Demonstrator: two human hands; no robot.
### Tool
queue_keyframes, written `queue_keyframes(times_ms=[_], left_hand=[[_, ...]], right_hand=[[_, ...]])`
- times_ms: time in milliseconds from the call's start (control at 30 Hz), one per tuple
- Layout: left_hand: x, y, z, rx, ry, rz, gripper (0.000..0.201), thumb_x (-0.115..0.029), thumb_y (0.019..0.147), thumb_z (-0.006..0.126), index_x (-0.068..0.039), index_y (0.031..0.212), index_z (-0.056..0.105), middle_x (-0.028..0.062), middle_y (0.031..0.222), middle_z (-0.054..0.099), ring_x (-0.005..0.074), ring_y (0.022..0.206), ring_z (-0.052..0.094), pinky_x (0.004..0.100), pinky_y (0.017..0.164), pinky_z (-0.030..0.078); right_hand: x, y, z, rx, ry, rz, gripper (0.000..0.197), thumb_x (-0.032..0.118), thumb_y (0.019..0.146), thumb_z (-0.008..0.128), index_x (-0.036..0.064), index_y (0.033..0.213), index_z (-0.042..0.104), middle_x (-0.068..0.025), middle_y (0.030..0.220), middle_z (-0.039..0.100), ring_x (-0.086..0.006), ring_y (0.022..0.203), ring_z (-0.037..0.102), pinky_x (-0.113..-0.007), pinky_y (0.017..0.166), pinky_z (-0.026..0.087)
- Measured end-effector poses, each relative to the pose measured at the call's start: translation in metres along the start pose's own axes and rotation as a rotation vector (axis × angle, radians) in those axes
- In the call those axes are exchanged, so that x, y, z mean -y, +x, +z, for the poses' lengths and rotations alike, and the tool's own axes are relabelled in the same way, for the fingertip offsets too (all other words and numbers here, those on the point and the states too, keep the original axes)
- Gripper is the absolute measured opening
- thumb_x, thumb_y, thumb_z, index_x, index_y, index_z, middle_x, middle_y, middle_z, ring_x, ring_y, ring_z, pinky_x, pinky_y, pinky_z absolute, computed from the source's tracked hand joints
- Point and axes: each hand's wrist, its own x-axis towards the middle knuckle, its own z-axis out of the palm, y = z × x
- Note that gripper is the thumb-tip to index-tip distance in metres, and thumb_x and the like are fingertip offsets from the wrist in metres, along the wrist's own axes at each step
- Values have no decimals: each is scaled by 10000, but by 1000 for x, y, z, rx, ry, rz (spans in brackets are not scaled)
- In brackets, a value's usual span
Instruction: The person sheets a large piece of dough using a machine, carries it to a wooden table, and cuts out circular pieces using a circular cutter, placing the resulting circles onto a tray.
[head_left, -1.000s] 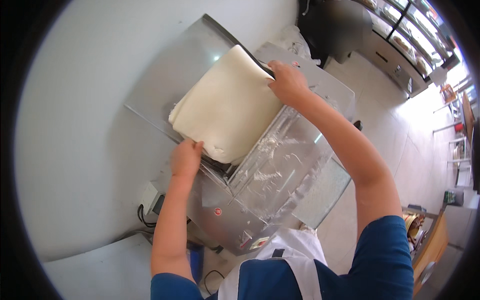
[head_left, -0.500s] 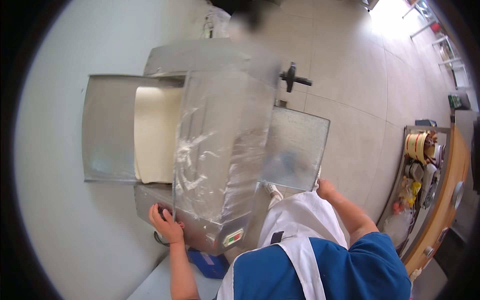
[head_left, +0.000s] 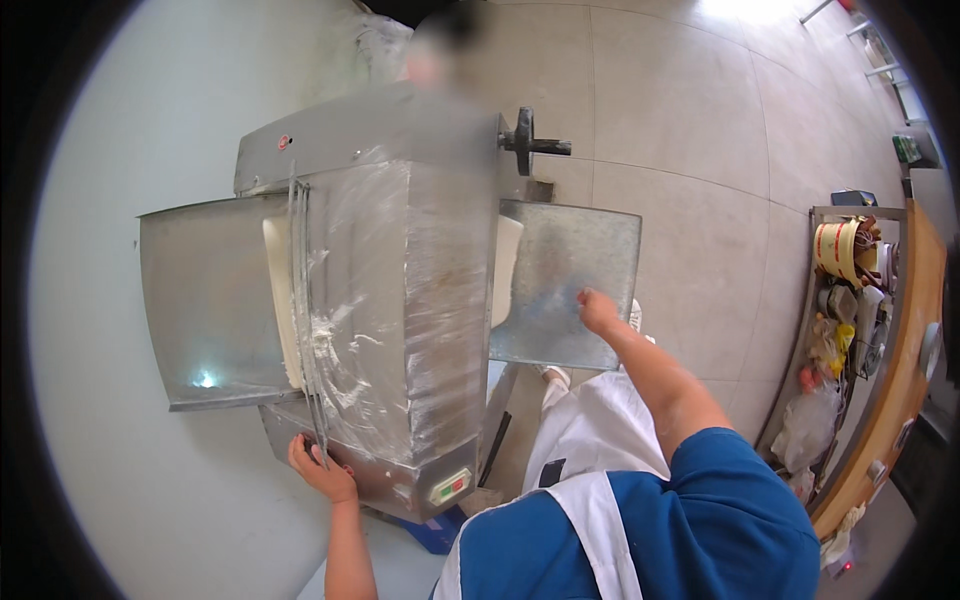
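A steel dough sheeter (head_left: pixel 360 310) stands before me, its cover streaked with flour and wrapped partly in clear film. A pale dough sheet (head_left: pixel 280 300) goes into it from the left metal tray (head_left: pixel 210 300). Its other end, a dough edge (head_left: pixel 506 270), pokes out over the right metal tray (head_left: pixel 570 240). At the machine's near left end, my left hand (head_left: pixel 325 474) is curled round a dark knob (head_left: pixel 312 450), mostly hidden by the fingers. My right hand (head_left: pixel 599 310) is over the right tray, fingers curled together, nothing visible in them, apart from the dough.
A black crank handle (head_left: pixel 530 142) juts from the sheeter's far right side. Green and red buttons (head_left: pixel 452 487) sit on its near end. At the right stands a wood-topped bench (head_left: pixel 925 300) with a shelf of tubs and bags beneath. A blue box (head_left: pixel 435 530) lies below the machine.
The dough has passed rightward through the machine: less shows on the left, and an edge has emerged on the right. My right hand has moved from the tray's near corner to above it.
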Motion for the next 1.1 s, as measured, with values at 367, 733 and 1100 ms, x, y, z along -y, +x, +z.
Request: queue_keyframes(times_ms=[367,733,1100], left_hand=[[-1,-2,1,28,-53,-38,384,-40,716,351,27,1087,424,175,1123,400,309,1065,363,374,924,259],[11,-4,2,4,-31,15,309,-162,850,346,34,1078,418,169,1120,396,282,1016,407,358,882,308],[24,-6,6,2,-63,-65,329,-72,763,368,23,1071,436,171,1110,415,302,1040,388,364,902,288]], right_hand=[[73,63,85,-62,775,351,324,278,661,641,8,832,591,-124,792,615,-257,757,586,-340,678,439],[-9,21,25,-133,748,154,247,135,720,556,9,933,556,-109,819,604,-174,732,571,-292,657,436],[-78,-40,-52,-55,912,195,240,86,740,501,-11,959,525,-76,823,577,-139,713,541,-269,625,436]])
